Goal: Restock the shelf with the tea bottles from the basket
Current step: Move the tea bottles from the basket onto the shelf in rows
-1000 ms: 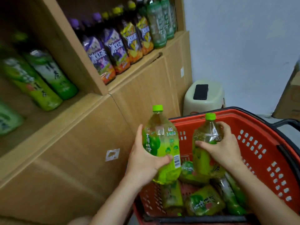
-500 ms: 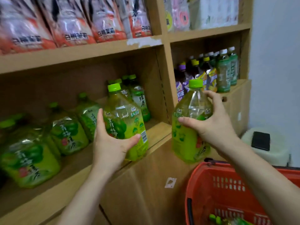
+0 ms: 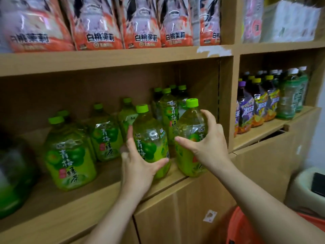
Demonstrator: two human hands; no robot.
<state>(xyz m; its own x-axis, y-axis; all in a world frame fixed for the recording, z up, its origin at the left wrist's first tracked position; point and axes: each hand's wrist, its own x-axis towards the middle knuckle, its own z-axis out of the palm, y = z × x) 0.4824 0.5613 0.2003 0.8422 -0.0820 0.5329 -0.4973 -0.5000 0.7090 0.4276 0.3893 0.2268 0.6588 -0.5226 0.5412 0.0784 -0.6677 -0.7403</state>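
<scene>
My left hand (image 3: 139, 166) grips a green tea bottle (image 3: 151, 138) with a lime cap, standing upright near the front edge of the wooden shelf (image 3: 52, 196). Just to its right, my right hand (image 3: 209, 145) holds a second green tea bottle (image 3: 189, 138), also upright at the shelf's front edge. Several more of the same green tea bottles (image 3: 68, 155) stand on the shelf to the left and behind. A corner of the red basket (image 3: 246, 228) shows at the bottom right, its contents out of view.
The shelf above holds orange-and-white peach tea bottles (image 3: 98, 23). The compartment to the right holds purple, yellow and green drink bottles (image 3: 263, 104) behind a wooden divider (image 3: 226, 103). A beige stool (image 3: 306, 189) with a black phone (image 3: 318, 184) stands at the far right.
Both hands lifted the two bottles out of the basket, carried them up and left, and now hold them standing at the shelf's front edge. My view rose from the basket to the shelf.
</scene>
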